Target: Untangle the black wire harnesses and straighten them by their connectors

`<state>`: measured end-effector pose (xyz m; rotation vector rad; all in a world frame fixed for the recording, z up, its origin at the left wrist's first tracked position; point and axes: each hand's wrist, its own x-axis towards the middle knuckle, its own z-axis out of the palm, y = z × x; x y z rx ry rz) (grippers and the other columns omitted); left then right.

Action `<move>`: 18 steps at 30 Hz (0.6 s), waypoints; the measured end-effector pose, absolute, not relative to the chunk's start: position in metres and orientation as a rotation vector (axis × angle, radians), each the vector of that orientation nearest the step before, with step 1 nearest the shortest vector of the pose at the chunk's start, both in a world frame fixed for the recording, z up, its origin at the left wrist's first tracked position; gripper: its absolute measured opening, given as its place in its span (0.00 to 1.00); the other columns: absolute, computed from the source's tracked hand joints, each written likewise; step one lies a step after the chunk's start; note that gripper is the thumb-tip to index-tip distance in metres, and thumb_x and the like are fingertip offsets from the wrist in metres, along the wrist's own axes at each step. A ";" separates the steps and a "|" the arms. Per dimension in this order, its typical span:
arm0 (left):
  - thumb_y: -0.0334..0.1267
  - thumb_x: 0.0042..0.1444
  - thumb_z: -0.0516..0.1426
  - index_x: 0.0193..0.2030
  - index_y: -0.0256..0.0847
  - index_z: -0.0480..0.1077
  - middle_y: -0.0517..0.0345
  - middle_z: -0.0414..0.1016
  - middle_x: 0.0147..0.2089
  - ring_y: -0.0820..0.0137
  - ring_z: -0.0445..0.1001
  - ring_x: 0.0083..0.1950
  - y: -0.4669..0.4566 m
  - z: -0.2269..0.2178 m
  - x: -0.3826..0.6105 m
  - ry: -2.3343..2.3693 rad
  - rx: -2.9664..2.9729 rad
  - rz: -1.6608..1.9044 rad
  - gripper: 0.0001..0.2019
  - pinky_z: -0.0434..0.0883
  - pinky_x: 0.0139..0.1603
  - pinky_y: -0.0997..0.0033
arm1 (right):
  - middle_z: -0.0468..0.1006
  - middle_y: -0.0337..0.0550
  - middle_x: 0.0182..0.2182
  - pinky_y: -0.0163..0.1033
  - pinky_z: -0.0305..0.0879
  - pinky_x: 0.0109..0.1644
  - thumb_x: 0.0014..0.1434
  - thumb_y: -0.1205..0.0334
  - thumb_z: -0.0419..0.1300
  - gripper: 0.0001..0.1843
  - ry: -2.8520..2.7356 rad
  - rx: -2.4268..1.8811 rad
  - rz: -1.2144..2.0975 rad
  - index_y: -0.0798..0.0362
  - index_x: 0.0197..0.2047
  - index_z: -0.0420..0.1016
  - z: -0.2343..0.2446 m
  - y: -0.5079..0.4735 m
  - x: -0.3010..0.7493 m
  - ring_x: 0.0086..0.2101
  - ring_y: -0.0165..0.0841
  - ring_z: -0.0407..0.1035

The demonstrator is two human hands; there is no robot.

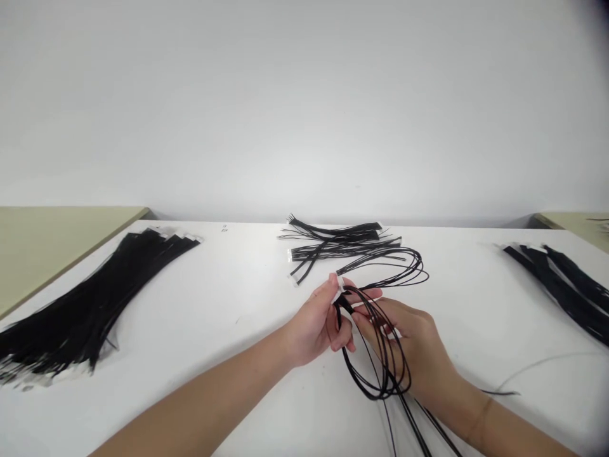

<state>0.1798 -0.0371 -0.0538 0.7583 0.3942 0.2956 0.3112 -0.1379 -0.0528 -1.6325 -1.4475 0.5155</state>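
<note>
Here, thin black wires [373,397] in smooth, rounded loops.

Across the whole upper half of the frame, a plain pale grey-white wall [295,114], brightest around the center, greyer toward the upper left, with a faint speck [358,186] low on it, right of center. At the far upper right corner, a dark blurred patch, too unclear to identify. Below, a white tabletop [238,273] reaching back to the foot of the wall, with a narrow grey shadow along the meeting line. Near its far edge, left of center, small dark marks [224,228], too small to read. At middle left, a yellowish-green surface [52,247] with a darker slanting edge; at middle right, a similar greenish surface [578,222], partly cut off by the frame. Soft, diffuse light throughout.
</note>
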 end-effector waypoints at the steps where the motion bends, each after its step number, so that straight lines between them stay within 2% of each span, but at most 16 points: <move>1: 0.58 0.60 0.46 0.38 0.44 0.62 0.56 0.75 0.50 0.84 0.61 0.12 -0.037 -0.054 0.180 0.386 0.758 0.293 0.19 0.69 0.22 0.74 | 0.77 0.40 0.27 0.34 0.62 0.28 0.60 0.60 0.54 0.09 -1.473 -1.637 0.451 0.51 0.31 0.73 -0.053 -0.139 0.310 0.24 0.29 0.66; 5: 0.58 0.60 0.46 0.39 0.43 0.63 0.54 0.74 0.52 0.84 0.61 0.12 -0.036 -0.054 0.179 0.375 0.762 0.285 0.20 0.69 0.21 0.74 | 0.77 0.42 0.29 0.34 0.62 0.26 0.61 0.60 0.52 0.09 -1.520 -1.734 0.337 0.51 0.35 0.73 -0.055 -0.142 0.309 0.24 0.30 0.67; 9: 0.59 0.60 0.45 0.40 0.43 0.64 0.54 0.74 0.52 0.84 0.61 0.12 -0.036 -0.054 0.179 0.395 0.775 0.265 0.21 0.69 0.20 0.74 | 0.77 0.39 0.29 0.33 0.60 0.25 0.61 0.63 0.50 0.09 -1.579 -1.802 0.227 0.51 0.38 0.71 -0.060 -0.144 0.310 0.23 0.29 0.68; 14: 0.59 0.59 0.46 0.40 0.43 0.66 0.54 0.73 0.54 0.85 0.60 0.13 -0.038 -0.054 0.178 0.401 0.768 0.290 0.21 0.70 0.19 0.74 | 0.72 0.34 0.19 0.33 0.53 0.20 0.60 0.69 0.49 0.08 -1.773 -1.762 -0.197 0.52 0.36 0.69 -0.061 -0.145 0.310 0.17 0.28 0.62; 18: 0.59 0.59 0.46 0.40 0.43 0.66 0.55 0.73 0.54 0.86 0.60 0.12 -0.038 -0.055 0.178 0.391 0.793 0.296 0.21 0.70 0.19 0.74 | 0.68 0.34 0.16 0.35 0.50 0.21 0.59 0.73 0.48 0.08 -1.887 -1.725 -0.447 0.54 0.34 0.67 -0.063 -0.142 0.310 0.15 0.28 0.58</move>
